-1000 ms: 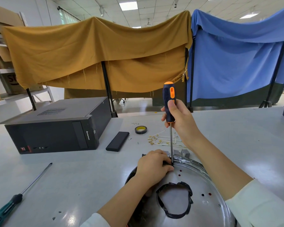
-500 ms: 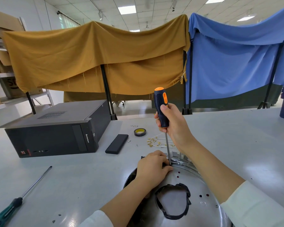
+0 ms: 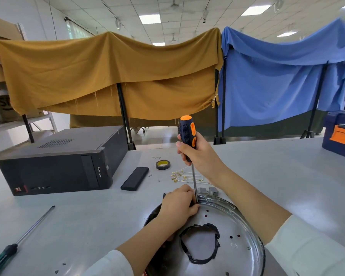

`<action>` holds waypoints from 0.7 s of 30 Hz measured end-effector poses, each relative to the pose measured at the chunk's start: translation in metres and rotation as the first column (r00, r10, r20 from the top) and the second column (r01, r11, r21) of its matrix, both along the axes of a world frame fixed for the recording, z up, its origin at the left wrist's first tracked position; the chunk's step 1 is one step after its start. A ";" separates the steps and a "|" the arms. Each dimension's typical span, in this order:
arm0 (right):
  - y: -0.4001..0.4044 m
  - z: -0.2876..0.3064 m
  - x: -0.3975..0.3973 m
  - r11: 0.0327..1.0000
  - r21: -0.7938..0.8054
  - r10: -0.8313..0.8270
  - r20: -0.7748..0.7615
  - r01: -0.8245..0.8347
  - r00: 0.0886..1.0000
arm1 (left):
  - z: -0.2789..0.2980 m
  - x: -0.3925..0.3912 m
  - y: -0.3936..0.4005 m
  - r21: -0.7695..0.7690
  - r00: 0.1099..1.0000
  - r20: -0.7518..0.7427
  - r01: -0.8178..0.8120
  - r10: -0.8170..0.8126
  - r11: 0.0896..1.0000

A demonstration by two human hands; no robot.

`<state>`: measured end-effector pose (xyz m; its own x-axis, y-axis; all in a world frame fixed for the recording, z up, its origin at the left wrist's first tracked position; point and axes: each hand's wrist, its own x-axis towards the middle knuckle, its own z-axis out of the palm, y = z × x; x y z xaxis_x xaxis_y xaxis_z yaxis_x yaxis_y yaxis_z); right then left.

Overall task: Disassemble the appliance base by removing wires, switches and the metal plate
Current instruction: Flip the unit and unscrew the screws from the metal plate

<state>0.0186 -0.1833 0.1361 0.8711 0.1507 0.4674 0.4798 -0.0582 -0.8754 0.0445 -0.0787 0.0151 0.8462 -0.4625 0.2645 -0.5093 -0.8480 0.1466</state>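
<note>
1. The appliance base [image 3: 223, 253] lay upside down at the near edge of the bench [image 3: 78, 220], right under the person; its round metal plate [image 3: 235, 222] faced up, shiny, with a few small holes in it.
2. A ragged black-edged opening [image 3: 199, 245] sat near the middle of the plate.
3. The right hand [image 3: 199, 154] was wrapped around the black and orange handle of a screwdriver [image 3: 187, 136], holding it nearly upright, with the thin shaft running down to the far rim of the plate.
4. The left hand [image 3: 179, 204] rested on the far left rim of the base, fingers curled in against the lower end of the shaft; whether it pinched the shaft or only steadied it, I could not tell.
5. The tip of the screwdriver was hidden behind those fingers.
6. Just beyond the base stood two small grey blocks [image 3: 208, 191], and past them lay a loose tangle of pale wires [image 3: 184, 176] with brass ends.
7. Farther out were a roll of black tape [image 3: 163, 164] and a flat black bar [image 3: 134, 178].
8. A black computer case [image 3: 64, 166] lay on its side to the left.
9. A second, green-handled screwdriver [image 3: 16, 244] lay alone on the near left of the bench.
10. A blue toolbox [image 3: 340, 136] with an orange latch stood at the far right.
11. Mustard and blue cloths hung over stands behind the bench.
</note>
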 end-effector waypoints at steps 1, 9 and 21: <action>0.000 0.000 -0.001 1.000 -0.019 -0.005 0.006 0.005 1.000 | -0.001 0.000 -0.002 0.053 1.000 0.008 -0.019 0.019 0.998; 0.006 -0.002 -0.006 0.995 -0.088 -0.032 0.045 0.036 0.998 | -0.016 -0.004 -0.010 0.174 0.984 0.135 -0.137 0.114 0.975; -0.001 0.001 0.002 0.981 0.130 -0.151 0.046 0.144 0.987 | -0.013 -0.007 -0.008 0.099 0.986 0.124 -0.120 0.108 0.988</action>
<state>0.0207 -0.1840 0.1375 0.8518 -0.0407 0.5223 0.5218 -0.0235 -0.8528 0.0380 -0.0867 0.0025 0.8607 -0.3956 0.3205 -0.4168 -0.9090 -0.0027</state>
